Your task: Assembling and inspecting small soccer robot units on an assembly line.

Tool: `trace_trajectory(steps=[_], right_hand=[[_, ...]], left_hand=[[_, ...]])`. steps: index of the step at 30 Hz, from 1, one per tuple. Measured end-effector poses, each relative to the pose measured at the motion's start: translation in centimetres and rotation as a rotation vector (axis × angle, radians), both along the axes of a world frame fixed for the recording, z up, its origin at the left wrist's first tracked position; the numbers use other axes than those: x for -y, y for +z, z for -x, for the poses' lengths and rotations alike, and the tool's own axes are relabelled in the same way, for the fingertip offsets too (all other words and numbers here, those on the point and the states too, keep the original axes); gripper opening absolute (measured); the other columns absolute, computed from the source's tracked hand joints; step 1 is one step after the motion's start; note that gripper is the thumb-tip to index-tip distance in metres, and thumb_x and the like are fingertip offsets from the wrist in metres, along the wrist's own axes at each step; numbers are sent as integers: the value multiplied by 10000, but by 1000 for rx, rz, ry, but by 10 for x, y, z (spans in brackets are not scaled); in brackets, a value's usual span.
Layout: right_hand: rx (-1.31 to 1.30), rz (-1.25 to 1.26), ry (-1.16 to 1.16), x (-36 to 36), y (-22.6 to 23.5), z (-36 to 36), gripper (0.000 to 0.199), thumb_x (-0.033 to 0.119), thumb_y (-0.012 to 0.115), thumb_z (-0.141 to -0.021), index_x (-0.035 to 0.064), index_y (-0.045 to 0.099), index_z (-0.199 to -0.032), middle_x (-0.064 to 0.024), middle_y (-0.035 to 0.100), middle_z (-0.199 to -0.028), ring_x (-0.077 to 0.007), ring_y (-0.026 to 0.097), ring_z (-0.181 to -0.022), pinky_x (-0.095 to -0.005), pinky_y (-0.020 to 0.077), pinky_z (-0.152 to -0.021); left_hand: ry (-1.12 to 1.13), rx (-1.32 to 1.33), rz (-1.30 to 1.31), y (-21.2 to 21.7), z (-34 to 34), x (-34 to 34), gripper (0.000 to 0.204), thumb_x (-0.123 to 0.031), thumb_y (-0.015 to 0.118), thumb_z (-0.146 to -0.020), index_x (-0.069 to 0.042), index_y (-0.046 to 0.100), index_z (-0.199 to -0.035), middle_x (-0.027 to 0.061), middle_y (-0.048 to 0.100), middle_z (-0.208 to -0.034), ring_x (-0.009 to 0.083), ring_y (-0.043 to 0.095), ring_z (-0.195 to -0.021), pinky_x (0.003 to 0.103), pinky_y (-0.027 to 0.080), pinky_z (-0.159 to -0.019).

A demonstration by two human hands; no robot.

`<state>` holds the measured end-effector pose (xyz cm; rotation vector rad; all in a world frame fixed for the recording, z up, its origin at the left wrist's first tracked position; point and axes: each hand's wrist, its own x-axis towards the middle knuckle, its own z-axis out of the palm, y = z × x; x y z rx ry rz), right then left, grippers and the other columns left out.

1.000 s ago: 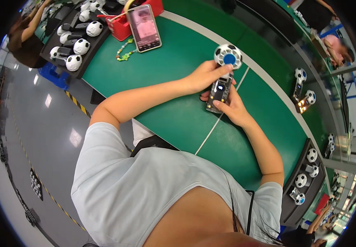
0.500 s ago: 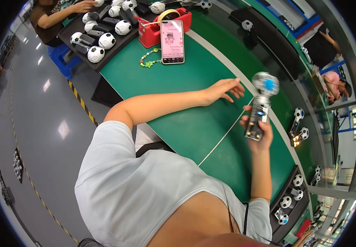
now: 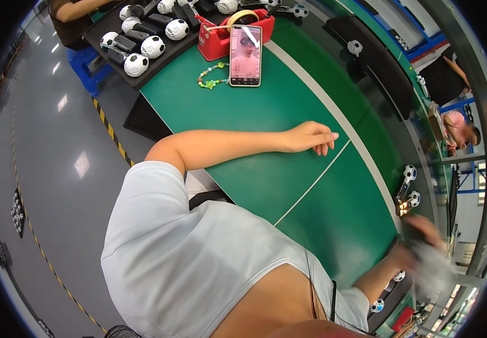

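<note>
My left hand [image 3: 311,138] rests over the green tabletop [image 3: 243,121], its fingers curled and the thumb laid against them; nothing shows in it. At the lower right, my right hand [image 3: 404,256] is smeared by motion, out past the table's edge. With it moves a blurred black handheld device with a round, pale head [image 3: 434,270]; how the fingers sit on it is unclear. Two black devices with football-patterned balls [image 3: 414,198] lie just beyond that hand. A phone [image 3: 245,62] leans upright at the far side, with a beaded strap [image 3: 212,84] beside it.
Behind the phone stands a red tape dispenser [image 3: 214,46]. Several ball-headed devices [image 3: 153,47] fill a black tray at the far left, near another person's arm [image 3: 83,8]. A green conveyor belt [image 3: 333,76] curves along the table's right side. Another tray [image 3: 388,297] sits at lower right.
My right hand has swung rightward and nearer to my body with the handheld device. The fingers of my left hand have drawn together. On the phone, the screen now shows a different picture.
</note>
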<state>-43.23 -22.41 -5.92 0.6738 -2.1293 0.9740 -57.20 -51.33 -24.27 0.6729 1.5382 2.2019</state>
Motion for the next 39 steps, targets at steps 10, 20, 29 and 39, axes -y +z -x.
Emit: trace_trajectory(steps=[10, 20, 29, 39], right_hand=[[-203, -782, 59, 58, -48, 40, 361, 267, 530, -792, -14, 637, -991, -143, 649, -806, -230, 611, -680, -321, 517, -640], [425, -255, -568, -127, -186, 293, 492, 462, 623, -843, -16, 566, -944, -131, 622, -750, -228, 606, -656, -337, 498, -649], [180, -528, -644, -24, -177, 418, 626, 503, 611, -816, -7, 532, -1170, -226, 551, -1140, -409, 545, -1016, -455, 457, -863], [1086, 242, -249, 23, -192, 494, 487, 245, 638, -817, -83, 454, -1126, -245, 556, -1099, -332, 575, -991, -394, 530, -769]], left_hand=[[77, -123, 66, -10, -3, -4, 387, -333, 513, -954, -15, 622, -763, 54, 614, -629, 117, 557, -559, 222, 469, -559], [85, -244, 177, 7, -9, -5, 341, -300, 550, -932, -34, 630, -733, 20, 613, -610, 102, 532, -504, 216, 421, -512], [252, -753, 383, -8, -13, -4, 245, -216, 616, -882, -74, 590, -685, -4, 584, -619, 154, 515, -507, 248, 388, -486], [273, -777, 385, -16, -12, -2, 255, -243, 604, -880, -64, 552, -706, 18, 561, -622, 187, 520, -519, 277, 428, -496]])
